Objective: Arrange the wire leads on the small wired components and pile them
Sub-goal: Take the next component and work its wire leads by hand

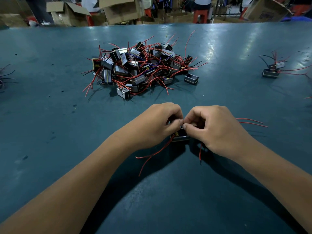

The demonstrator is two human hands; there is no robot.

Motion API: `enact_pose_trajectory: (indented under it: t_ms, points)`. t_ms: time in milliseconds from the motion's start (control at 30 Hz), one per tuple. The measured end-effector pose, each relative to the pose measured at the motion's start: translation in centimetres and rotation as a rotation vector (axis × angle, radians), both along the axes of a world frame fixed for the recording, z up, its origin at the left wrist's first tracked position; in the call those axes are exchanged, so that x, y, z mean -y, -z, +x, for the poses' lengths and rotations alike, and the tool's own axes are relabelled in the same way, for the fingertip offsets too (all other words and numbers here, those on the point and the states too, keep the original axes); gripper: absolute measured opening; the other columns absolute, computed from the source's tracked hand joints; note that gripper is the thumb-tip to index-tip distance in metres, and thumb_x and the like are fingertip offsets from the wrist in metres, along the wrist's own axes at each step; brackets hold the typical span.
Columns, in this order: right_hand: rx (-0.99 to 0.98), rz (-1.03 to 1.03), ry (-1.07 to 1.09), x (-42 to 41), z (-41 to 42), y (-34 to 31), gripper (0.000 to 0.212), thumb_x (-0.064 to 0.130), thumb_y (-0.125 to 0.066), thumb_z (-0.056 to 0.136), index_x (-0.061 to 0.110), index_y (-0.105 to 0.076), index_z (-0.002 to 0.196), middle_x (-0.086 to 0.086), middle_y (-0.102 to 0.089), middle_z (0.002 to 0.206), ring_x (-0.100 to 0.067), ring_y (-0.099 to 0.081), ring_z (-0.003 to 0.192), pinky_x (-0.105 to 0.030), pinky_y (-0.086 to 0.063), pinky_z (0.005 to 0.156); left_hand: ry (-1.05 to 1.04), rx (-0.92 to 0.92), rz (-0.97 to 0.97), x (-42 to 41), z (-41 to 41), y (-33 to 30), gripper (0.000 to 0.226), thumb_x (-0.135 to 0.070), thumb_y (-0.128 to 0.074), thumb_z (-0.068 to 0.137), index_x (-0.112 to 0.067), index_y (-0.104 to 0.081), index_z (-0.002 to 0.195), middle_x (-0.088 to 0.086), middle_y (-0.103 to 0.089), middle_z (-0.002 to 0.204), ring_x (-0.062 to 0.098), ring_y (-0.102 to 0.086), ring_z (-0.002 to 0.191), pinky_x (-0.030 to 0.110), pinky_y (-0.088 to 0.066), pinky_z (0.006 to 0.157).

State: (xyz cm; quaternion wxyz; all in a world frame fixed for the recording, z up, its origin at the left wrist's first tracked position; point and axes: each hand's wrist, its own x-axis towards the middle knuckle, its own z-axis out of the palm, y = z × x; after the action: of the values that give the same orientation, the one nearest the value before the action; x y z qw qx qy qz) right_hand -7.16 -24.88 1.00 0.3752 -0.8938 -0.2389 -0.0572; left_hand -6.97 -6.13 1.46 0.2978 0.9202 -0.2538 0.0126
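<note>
Teal table top (pixel 50 115), scuffed. Left hand (pixel 157 123) and right hand (pixel 214 129) meet near the table's front centre, both curled and pinching one small wired component (pixel 179 136) between them; fingertips nearly touch above it. Component mostly hidden, long axis looks left-right, yellow end toward the left hand. Its red leads (pixel 152 156) trail toward the viewer and left; two more red wire ends (pixel 253 122) stick out rightward past the right hand. Tangled pile of components (pixel 141 68) sits farther back, centre. Small group of components (pixel 271 70) far right. Cardboard boxes (pixel 118 9) beyond the table.
</note>
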Motion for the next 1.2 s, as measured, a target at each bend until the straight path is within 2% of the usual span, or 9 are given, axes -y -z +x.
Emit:
enact_pose_trajectory:
  t_ms: [200,333,533,633,700,767,867,1067,1200]
  points:
    - [0.021,-0.012,-0.013,-0.3,-0.2,0.1,0.012,0.015,-0.069,0.081,0.021,-0.066,0.072,0.009,-0.059,0.056,-0.005,-0.055,0.056,-0.013,-0.038,0.052,-0.141,-0.082,-0.017,0.7,-0.4,-0.2,0.020,-0.021,-0.057,0.091,-0.025,-0.056,0.072,-0.010,-0.056,0.068,0.003,-0.050,0.064,0.020,-0.031,0.054]
    - [0.098,-0.082,-0.031,-0.7,-0.4,0.0,0.013,0.012,-0.070,0.079,0.022,-0.063,0.074,0.012,-0.058,0.063,-0.006,-0.053,0.059,-0.013,-0.036,0.056,-0.217,-0.108,0.003,1.2,-0.8,-0.4,0.019,-0.023,-0.056,0.090,-0.015,-0.061,0.074,-0.004,-0.059,0.069,0.008,-0.052,0.064,0.030,-0.038,0.056]
    - [0.118,-0.098,-0.042,-0.8,-0.6,-0.2,0.018,0.011,-0.071,0.079,0.025,-0.060,0.074,0.017,-0.053,0.063,0.000,-0.052,0.060,-0.009,-0.035,0.058,-0.312,-0.296,-0.151,1.4,-0.7,-0.5,0.033,-0.020,-0.055,0.089,0.001,-0.050,0.066,0.005,-0.034,0.059,0.017,-0.025,0.051,0.029,-0.022,0.049]
    - [0.080,-0.069,-0.036,-0.7,-0.5,-0.2,0.019,0.010,-0.070,0.079,0.024,-0.060,0.071,0.013,-0.058,0.061,0.000,-0.055,0.062,-0.009,-0.037,0.057,-0.295,-0.357,-0.215,1.0,-0.4,-0.5,0.029,-0.019,-0.055,0.089,0.001,-0.053,0.067,0.007,-0.038,0.062,0.017,-0.026,0.053,0.029,-0.022,0.049]
    - [0.027,-0.024,-0.020,-0.5,-0.3,-0.2,0.013,0.014,-0.070,0.080,0.021,-0.065,0.070,0.010,-0.061,0.058,-0.002,-0.056,0.058,-0.011,-0.038,0.055,-0.203,-0.303,-0.210,0.1,-0.3,-0.8,0.020,-0.016,-0.059,0.090,-0.005,-0.063,0.075,-0.001,-0.049,0.062,0.013,-0.033,0.051,0.026,-0.029,0.049]
    - [-0.026,0.013,-0.013,-0.1,-0.1,-0.3,0.011,0.017,-0.071,0.081,0.021,-0.068,0.071,0.010,-0.061,0.056,-0.002,-0.054,0.053,-0.011,-0.038,0.053,-0.069,-0.114,-0.155,-1.1,-0.1,-1.3,0.007,-0.012,-0.064,0.091,-0.014,-0.068,0.086,-0.013,-0.057,0.071,0.006,-0.044,0.058,0.016,-0.035,0.057]
    - [-0.094,0.046,-0.020,0.2,0.3,-0.2,0.015,0.015,-0.071,0.082,0.023,-0.067,0.069,0.014,-0.059,0.054,-0.003,-0.050,0.048,-0.012,-0.037,0.049,0.109,0.145,-0.056,-2.3,0.1,-1.6,0.013,-0.007,-0.074,0.088,-0.016,-0.072,0.097,-0.005,-0.061,0.091,0.008,-0.050,0.078,0.010,-0.036,0.071]
    - [-0.156,0.078,-0.041,0.4,0.8,0.2,0.018,0.015,-0.073,0.083,0.024,-0.066,0.069,0.014,-0.059,0.054,-0.001,-0.048,0.047,-0.014,-0.037,0.049,0.176,0.299,0.004,-2.0,0.7,-0.6,0.011,-0.017,-0.079,0.086,-0.015,-0.078,0.097,-0.001,-0.065,0.096,0.021,-0.058,0.089,0.040,-0.050,0.076]
    - [-0.170,0.083,-0.054,0.5,1.0,0.2,0.016,0.018,-0.073,0.084,0.024,-0.067,0.070,0.014,-0.060,0.055,0.000,-0.049,0.048,-0.014,-0.038,0.050,0.167,0.351,0.009,-2.0,0.9,-0.3,0.010,-0.022,-0.078,0.086,-0.015,-0.079,0.093,-0.001,-0.067,0.094,0.023,-0.058,0.086,0.041,-0.049,0.074]
